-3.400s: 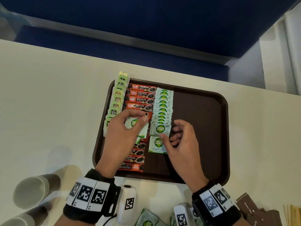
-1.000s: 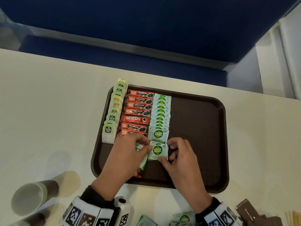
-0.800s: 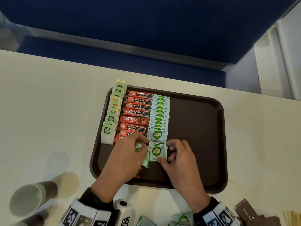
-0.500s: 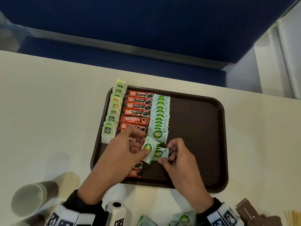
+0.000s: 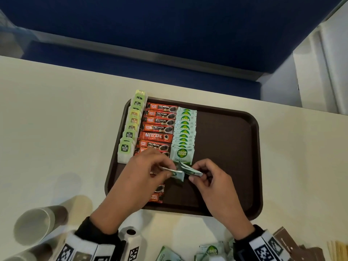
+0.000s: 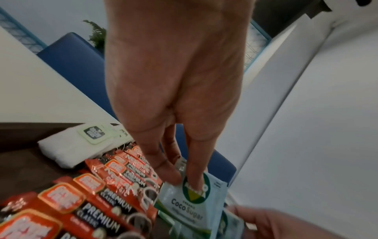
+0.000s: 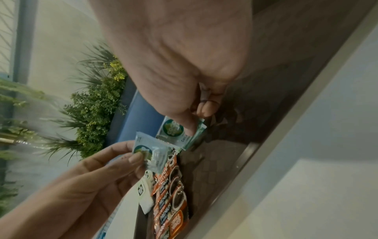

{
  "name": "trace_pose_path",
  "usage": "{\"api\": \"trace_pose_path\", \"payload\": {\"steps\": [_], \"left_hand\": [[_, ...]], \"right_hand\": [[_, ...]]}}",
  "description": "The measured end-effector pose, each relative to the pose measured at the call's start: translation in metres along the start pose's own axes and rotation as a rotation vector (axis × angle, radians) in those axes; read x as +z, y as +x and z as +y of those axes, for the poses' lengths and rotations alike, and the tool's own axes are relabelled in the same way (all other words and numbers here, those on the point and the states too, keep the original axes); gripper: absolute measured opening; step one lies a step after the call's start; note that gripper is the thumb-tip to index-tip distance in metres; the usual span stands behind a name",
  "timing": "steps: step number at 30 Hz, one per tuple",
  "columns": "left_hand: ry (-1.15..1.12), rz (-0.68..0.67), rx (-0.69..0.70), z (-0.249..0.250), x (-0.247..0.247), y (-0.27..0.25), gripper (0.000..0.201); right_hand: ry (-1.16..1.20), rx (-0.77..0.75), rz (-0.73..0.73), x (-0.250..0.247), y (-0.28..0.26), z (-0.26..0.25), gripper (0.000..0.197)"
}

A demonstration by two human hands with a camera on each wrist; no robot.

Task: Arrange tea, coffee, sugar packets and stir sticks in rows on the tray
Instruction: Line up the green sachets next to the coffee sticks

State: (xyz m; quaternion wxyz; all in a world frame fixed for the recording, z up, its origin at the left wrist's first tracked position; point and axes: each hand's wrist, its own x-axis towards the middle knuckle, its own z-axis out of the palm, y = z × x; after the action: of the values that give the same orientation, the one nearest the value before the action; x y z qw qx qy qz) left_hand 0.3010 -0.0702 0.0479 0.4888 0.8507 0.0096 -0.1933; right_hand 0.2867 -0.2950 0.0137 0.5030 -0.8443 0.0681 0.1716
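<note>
Brown tray (image 5: 226, 129) on pale bench (image 5: 56, 119), holding three rows at its 9 o'clock side. Row one, along the 9 o'clock rim: tea bags (image 5: 125, 147) with green tags, overlapped. Row two, just beside: red coffee sachets (image 5: 158, 127), stacked toward 6 o'clock, partly hidden under the left hand (image 5: 139, 178). Row three, touching the coffee: white-and-green sugar packets (image 5: 183, 136), overlapped, nearest one lying face up. Left hand: thumb and fingers pinching one sugar packet (image 6: 192, 205) above the tray, at the 6 o'clock end of the sugar row. Right hand (image 5: 216, 183): thumb and fingers pinching a second sugar packet (image 7: 180, 131), its edge close against the first. Off tray at 6 o'clock: loose sugar packets (image 5: 209, 250) on the bench. At 7 o'clock: paper cups (image 5: 35, 225) lying on their sides. At 5 o'clock: brown packets (image 5: 286, 240) and pale wooden stir sticks (image 5: 339, 251), cut off by the frame edge.
</note>
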Motion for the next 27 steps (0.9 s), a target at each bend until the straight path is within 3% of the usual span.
{"api": "trace_pose_path", "payload": {"steps": [3,11,17,27], "left_hand": [[0.069,-0.009,0.035,-0.005,0.016,-0.001,0.025],[0.106,0.204,0.064,-0.01,0.041,0.004,0.039],[0.077,0.249,0.057,-0.018,0.044,0.007,0.05],[0.067,0.276,0.065,-0.021,0.05,0.013,0.046]], "right_hand": [[-0.037,-0.038,0.005,0.004,0.002,-0.002,0.031],[-0.083,-0.06,0.002,0.008,0.006,0.0,0.032],[-0.146,-0.11,0.015,0.01,0.005,-0.001,0.038],[-0.184,-0.128,0.038,0.015,0.005,-0.002,0.051]]}}
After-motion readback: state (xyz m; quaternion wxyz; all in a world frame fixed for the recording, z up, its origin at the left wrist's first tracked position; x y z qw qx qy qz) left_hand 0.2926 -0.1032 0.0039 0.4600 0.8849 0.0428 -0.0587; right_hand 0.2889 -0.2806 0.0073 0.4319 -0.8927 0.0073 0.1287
